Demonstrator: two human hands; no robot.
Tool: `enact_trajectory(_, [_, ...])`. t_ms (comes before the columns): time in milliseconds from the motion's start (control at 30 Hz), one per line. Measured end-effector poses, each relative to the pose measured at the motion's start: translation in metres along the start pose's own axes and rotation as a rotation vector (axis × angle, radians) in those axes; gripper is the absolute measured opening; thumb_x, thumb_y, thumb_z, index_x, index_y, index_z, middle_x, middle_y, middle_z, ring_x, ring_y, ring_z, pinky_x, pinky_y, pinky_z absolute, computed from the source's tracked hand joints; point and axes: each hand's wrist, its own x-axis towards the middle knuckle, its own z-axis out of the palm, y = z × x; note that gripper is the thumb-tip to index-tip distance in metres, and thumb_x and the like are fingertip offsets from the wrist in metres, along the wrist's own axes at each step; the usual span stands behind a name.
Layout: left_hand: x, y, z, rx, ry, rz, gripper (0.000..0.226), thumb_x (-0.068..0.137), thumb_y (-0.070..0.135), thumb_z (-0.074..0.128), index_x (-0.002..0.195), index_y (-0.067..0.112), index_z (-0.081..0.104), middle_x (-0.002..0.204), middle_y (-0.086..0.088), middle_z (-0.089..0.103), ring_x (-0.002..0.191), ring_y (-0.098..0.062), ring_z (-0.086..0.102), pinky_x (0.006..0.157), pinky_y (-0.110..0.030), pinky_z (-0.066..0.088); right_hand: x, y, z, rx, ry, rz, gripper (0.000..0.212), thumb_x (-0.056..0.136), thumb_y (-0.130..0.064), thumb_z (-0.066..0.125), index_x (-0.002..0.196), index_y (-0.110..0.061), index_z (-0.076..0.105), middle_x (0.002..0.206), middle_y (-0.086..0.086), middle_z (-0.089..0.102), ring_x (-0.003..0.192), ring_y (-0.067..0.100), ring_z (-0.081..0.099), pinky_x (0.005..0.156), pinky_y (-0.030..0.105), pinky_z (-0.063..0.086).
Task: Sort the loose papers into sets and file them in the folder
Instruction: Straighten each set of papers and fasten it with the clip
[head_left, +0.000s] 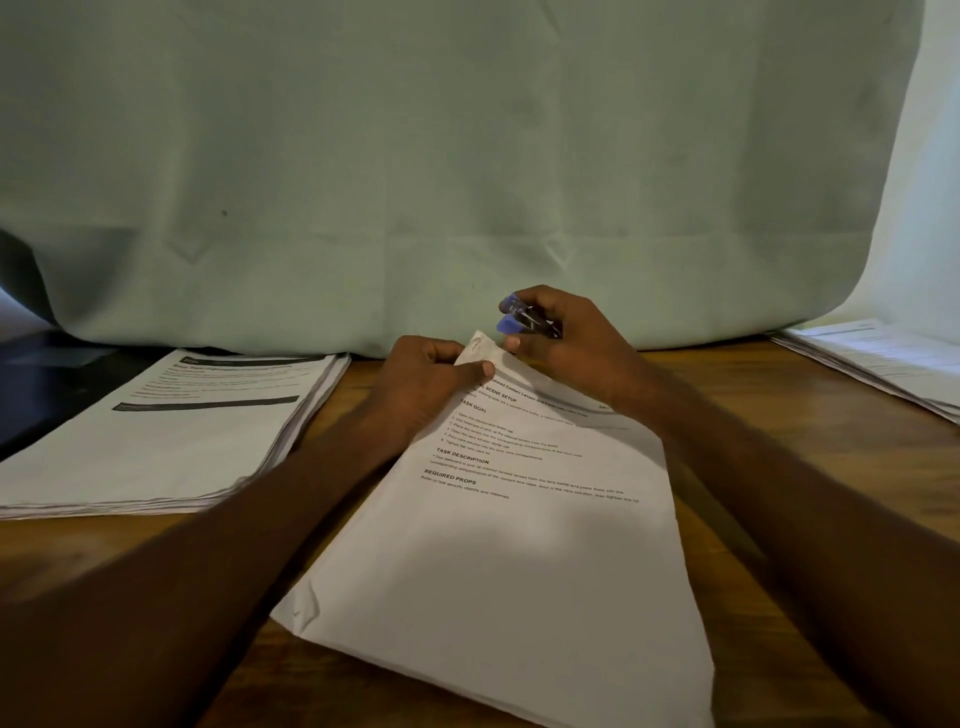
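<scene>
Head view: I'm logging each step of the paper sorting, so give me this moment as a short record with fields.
left hand: pinches the top corner of the paper set
right hand: holds a blue stapler at that corner
paper set: lies angled on the wooden table
left stack: on the table, untouched
right stack: at the table's far right edge
folder: cannot tell

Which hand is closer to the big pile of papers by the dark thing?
Left. The left hand pinches the middle set's corner, just right of the pile. The right hand, holding a blue stapler, is farther right.
</scene>
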Motion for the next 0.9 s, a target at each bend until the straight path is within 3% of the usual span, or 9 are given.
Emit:
enact_trajectory(133, [0.002,-0.002,-0.002,0.016,0.032,0.011,0.021,0.086,0.024,0.082,0.102,0.011,0.08,0.081,0.001,0.079,0.066,-0.009,0.074,0.055,-0.015,0.051,0.002,0.006,-0.004,-0.223,-0.052,-0.075,0.044,0.094,-0.025,0.072,0.137,-0.02,0.062,0.129,-0.004,0.068,0.112,0.007,0.061,0.091,0.011,0.042])
enact_trajectory(267, [0.002,-0.005,-0.002,0.02,0.023,-0.009,0.021,0.086,0.024,0.082,0.104,0.013,0.081,0.083,0.002,0.079,0.073,-0.012,0.076,0.066,-0.022,0.058,0.0,0.017,-0.013,-0.489,-0.11,-0.073,0.046,0.099,-0.034,0.064,0.144,-0.028,0.056,0.129,0.0,0.066,0.115,0.017,0.06,0.101,0.035,0.047])
enact_trajectory(333, [0.002,-0.006,-0.002,-0.024,0.014,0.001,0.021,0.085,0.02,0.082,0.104,0.01,0.081,0.086,-0.002,0.08,0.077,-0.016,0.077,0.073,-0.026,0.06,0.0,0.02,-0.015,-0.542,-0.217,-0.058,0.048,0.099,-0.035,0.064,0.146,-0.029,0.053,0.12,0.001,0.064,0.111,0.021,0.058,0.099,0.035,0.045])
enact_trajectory(500, [0.001,-0.008,0.0,-0.022,0.009,0.045,0.022,0.084,0.021,0.082,0.102,0.008,0.081,0.086,-0.003,0.08,0.081,-0.019,0.077,0.076,-0.029,0.06,0.0,0.013,-0.012,-0.546,-0.237,-0.087,0.053,0.097,-0.05,0.061,0.145,-0.032,0.05,0.128,-0.001,0.061,0.115,0.015,0.055,0.101,0.036,0.045])
enact_trajectory(634, [0.0,-0.006,0.002,-0.022,0.026,0.11,0.02,0.085,0.02,0.082,0.099,0.006,0.081,0.082,-0.004,0.079,0.077,-0.019,0.076,0.068,-0.021,0.056,-0.001,0.01,-0.006,-0.607,-0.206,-0.116,0.054,0.096,-0.067,0.048,0.142,-0.039,0.048,0.128,-0.005,0.062,0.113,0.014,0.057,0.098,0.044,0.049])
enact_trajectory(767, [0.0,-0.006,0.004,0.021,0.043,0.12,0.017,0.085,0.022,0.082,0.097,0.01,0.082,0.078,0.0,0.078,0.068,-0.008,0.072,0.06,-0.015,0.05,-0.002,0.008,-0.003,-0.645,-0.208,-0.127,0.07,0.084,-0.082,0.039,0.137,-0.038,0.052,0.12,-0.01,0.062,0.108,0.014,0.058,0.092,0.045,0.05])
enact_trajectory(900, [-0.003,-0.004,0.006,-0.01,0.052,0.194,0.019,0.082,0.015,0.084,0.098,0.006,0.079,0.078,-0.002,0.076,0.068,-0.005,0.069,0.064,-0.017,0.05,-0.003,0.004,0.0,-0.587,-0.141,-0.19,0.062,0.087,-0.069,0.047,0.134,-0.03,0.06,0.108,-0.011,0.054,0.102,0.02,0.056,0.084,0.045,0.049])
